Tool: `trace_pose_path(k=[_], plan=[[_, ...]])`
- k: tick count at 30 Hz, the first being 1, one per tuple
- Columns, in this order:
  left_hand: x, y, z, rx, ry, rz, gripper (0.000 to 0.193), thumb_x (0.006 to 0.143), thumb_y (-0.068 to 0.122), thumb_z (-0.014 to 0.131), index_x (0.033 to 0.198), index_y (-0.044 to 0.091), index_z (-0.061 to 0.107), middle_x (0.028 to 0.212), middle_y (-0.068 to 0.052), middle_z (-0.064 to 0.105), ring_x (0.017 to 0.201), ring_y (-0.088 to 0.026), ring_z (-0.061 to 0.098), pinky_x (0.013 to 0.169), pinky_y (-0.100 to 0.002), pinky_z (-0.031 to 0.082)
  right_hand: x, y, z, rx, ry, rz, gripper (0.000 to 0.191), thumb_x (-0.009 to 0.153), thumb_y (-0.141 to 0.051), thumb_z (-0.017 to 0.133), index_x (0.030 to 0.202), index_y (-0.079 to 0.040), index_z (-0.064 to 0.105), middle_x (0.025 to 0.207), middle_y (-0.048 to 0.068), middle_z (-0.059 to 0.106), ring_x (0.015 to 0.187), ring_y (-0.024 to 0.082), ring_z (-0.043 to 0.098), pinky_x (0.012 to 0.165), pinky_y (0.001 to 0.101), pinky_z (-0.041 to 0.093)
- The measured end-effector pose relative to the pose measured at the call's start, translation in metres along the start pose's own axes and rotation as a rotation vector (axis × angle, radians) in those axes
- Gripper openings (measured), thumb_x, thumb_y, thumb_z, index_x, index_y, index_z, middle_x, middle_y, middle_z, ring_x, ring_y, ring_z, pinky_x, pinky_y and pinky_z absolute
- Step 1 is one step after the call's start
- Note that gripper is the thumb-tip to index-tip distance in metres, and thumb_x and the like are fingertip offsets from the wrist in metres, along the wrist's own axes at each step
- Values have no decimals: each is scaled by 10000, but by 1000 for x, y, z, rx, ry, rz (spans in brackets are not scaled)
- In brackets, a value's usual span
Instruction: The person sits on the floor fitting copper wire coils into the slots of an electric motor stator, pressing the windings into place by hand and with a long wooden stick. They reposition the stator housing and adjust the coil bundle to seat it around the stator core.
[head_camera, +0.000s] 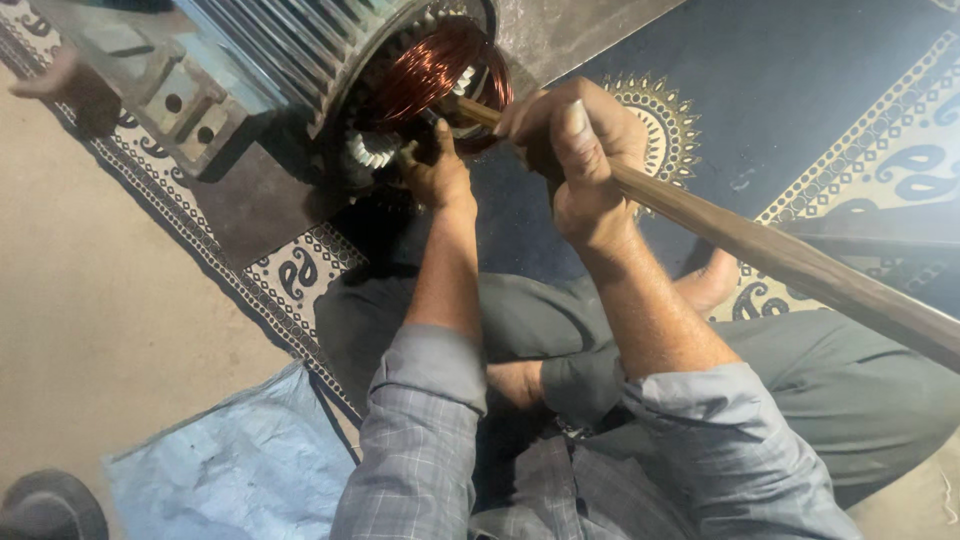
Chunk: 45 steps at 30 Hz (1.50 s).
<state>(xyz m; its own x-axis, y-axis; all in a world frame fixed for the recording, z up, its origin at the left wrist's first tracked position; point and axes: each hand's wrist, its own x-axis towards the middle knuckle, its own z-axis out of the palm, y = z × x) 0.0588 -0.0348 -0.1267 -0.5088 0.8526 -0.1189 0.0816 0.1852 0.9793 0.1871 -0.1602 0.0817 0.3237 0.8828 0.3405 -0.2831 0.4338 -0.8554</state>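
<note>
At the far lower left, one dark rounded object (45, 505) sits on the bare tan floor (90, 320), cut by the frame edge. Just to its right lies one pale blue woven sheet (230, 465), flat and creased. Above it, at top left, stands one grey finned metal motor housing (250, 50) with its open end facing the person; one bolted grey mounting foot (170, 105) projects from its side, and a blurred shape at the top left edge cannot be identified. Inside the open end sits one ring of shiny copper wire windings (435, 65), with white insulation pieces (372, 150) showing at its lower rim. The housing rests on one dark blue patterned mat (800, 90) with cream paisley borders. The left hand (437, 172) reaches to the lower rim of the windings, fingers curled against them; whether it grips anything cannot be told. The right hand (575, 150), just beside the left and apart from it, is clamped around one long brown wooden stick (780, 255), whose tip meets the copper windings and whose shaft runs down to the right edge. Both forearms emerge from two rolled grey checked sleeves (425, 420). One bare foot (712, 282) shows below the stick, on the mat.
</note>
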Motion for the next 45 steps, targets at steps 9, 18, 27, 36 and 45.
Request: trace_pose_path(k=[9,18,27,36,45], plan=[[2,5,-8,-295,-79,-314,453,824,294,841,1151,55,639,879,-45,671,567,-108,541,419,-265,408,-9,-33,-7,-260,-251,25,485,1140,-403,475,962,21,631,923,130,685,732,162,606,665,269,505],[17,-7,-3,-135,-62,-433,352,811,291,782,1059,83,645,819,-70,724,561,-163,617,431,-304,460,-38,-87,-24,-312,-416,-37,432,1155,-332,464,870,-38,602,738,71,621,685,210,646,870,420,593],[13,-3,18,52,-8,-358,413,823,356,775,1077,41,695,923,-112,753,706,-216,676,581,-334,500,-46,-108,-27,-298,-360,36,471,1152,-378,492,857,-33,617,721,79,613,685,213,647,850,424,597],[15,12,20,102,-16,-324,447,800,365,815,1084,30,729,1009,-117,770,847,-243,720,741,-354,546,-29,-134,-4,-307,-202,-10,544,1142,-449,506,951,42,642,685,120,592,593,172,580,823,426,599],[11,3,3,252,66,-59,492,759,443,851,1026,35,779,998,-102,808,861,-242,750,791,-383,586,-45,-44,-6,-3,71,-152,484,1166,-404,556,985,46,574,848,169,617,741,214,574,917,428,528]])
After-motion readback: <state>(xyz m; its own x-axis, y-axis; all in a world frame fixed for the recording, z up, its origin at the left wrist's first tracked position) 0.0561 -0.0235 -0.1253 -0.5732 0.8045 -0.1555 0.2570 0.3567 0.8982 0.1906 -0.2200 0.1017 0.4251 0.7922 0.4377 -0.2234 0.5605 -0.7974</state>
